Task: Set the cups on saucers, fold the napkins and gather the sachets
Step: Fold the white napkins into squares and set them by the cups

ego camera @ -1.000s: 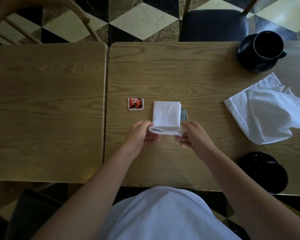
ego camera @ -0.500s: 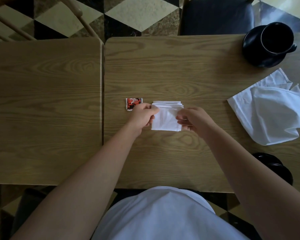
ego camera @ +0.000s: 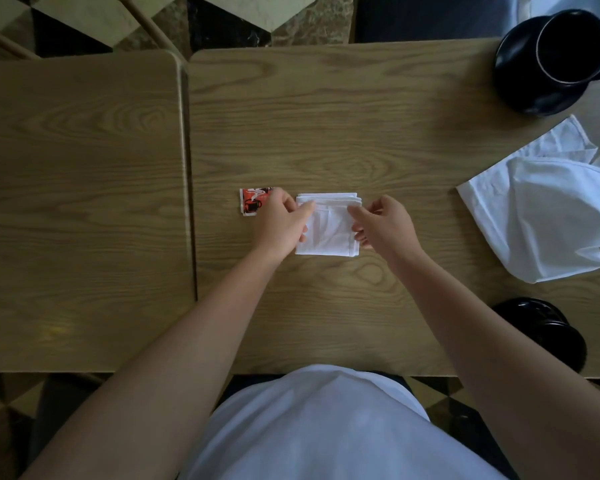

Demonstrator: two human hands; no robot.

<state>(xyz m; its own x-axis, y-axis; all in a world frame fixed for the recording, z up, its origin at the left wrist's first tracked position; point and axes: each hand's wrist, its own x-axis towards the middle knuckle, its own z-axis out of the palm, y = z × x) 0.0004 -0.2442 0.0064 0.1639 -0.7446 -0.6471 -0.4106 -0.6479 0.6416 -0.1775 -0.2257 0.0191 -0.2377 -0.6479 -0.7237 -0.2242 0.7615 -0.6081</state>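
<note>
A small folded white napkin (ego camera: 329, 230) lies flat on the right wooden table (ego camera: 361, 126). My left hand (ego camera: 279, 225) pinches its upper left corner. My right hand (ego camera: 387, 226) holds its right edge, index fingertip on top. A red sachet (ego camera: 250, 202) lies just left of my left hand, partly under the knuckles. A loose, unfolded white napkin (ego camera: 548, 216) is spread at the right edge. A black cup (ego camera: 572, 46) stands on a black saucer (ego camera: 520, 95) at the far right corner. Another black cup or saucer (ego camera: 541, 327) sits near the front right edge, too dark to make out.
A second wooden table (ego camera: 77, 202) adjoins on the left with a narrow gap between them. A wooden chair (ego camera: 146, 26) and a dark padded chair (ego camera: 430, 19) stand beyond the tables on a checkered floor.
The napkin's near end was folded away from me and now lies flat as a smaller square. Both hands moved forward with it. The grey sachet seen beside it earlier is hidden.
</note>
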